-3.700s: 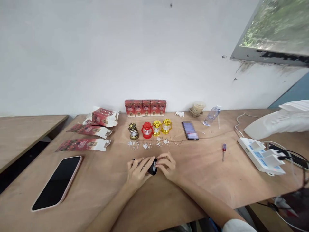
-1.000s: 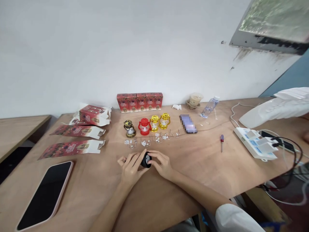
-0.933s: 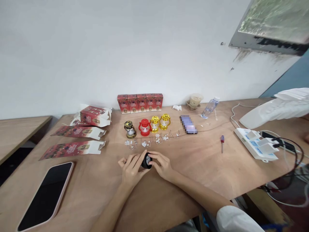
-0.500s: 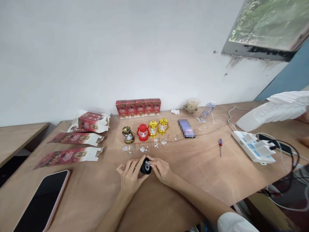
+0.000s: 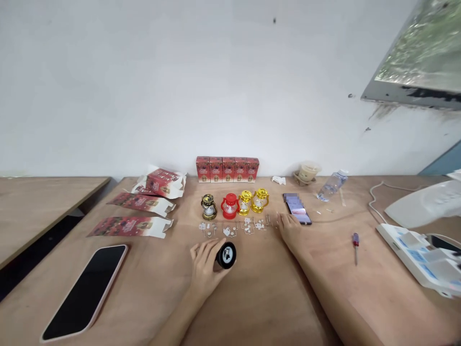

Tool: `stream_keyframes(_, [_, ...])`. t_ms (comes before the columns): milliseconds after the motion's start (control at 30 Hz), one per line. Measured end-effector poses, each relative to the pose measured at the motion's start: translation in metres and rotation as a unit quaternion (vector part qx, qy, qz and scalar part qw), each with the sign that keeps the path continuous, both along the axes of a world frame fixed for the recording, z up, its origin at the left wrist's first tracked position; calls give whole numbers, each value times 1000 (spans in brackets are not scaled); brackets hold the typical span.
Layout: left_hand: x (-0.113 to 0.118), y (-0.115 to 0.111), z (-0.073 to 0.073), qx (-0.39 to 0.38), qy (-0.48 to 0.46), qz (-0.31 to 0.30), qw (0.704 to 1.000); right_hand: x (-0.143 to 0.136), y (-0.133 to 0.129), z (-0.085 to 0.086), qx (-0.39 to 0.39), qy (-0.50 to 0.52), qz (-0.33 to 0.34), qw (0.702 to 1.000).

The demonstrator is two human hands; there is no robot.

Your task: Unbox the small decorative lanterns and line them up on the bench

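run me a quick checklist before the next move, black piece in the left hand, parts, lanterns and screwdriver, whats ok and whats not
1. Left hand gripping the black round piece: ok.
2. Black round piece's end with the pale inside facing the camera: ok.
3. Right hand holding a small part: cannot tell; the fingertips are too small to read.
4. Small white pieces laid out in front of the lanterns: ok.
5. Red lantern upright: ok.
6. Screwdriver in hand: not ok; it lies on the table.
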State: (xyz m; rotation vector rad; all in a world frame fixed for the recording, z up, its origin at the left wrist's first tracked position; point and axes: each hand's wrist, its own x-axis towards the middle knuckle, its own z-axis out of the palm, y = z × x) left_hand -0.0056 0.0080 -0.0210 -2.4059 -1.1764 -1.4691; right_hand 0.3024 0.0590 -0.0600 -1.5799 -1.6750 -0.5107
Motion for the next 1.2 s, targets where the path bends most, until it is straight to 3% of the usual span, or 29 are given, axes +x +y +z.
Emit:
stream_keyframes(233, [-2,1,-7,-10,3,-36,999,-12,-3,1,-19,-15,-43,999])
stream_keyframes(333, [-1,0,-7,-10,21,-53,998,-37,-18,7,42,10,67,997])
stream_keyframes(433, [0,-1,-6,-7,42,-70,997,-78,-44,15,91,87,187,974])
stream_keyframes(533, [0,-1,-4,0,58,-77,995,-118,-70,23,78,132,264,952])
stream_keyframes(633, [0,0,-3,10,64,-75,995,-140,-81,28,59,154,305,938])
stream_keyframes(800, [0,0,-1,20,85,-78,993,-143,-79,26,43,178,284,941])
stream_keyframes(1033, [-1,1,-4,32,104,-73,991,-140,-75,22,-18,222,327,918])
stream_keyframes(1200, [-2,2,-6,33,118,-69,990,-140,-74,20,-51,220,326,918])
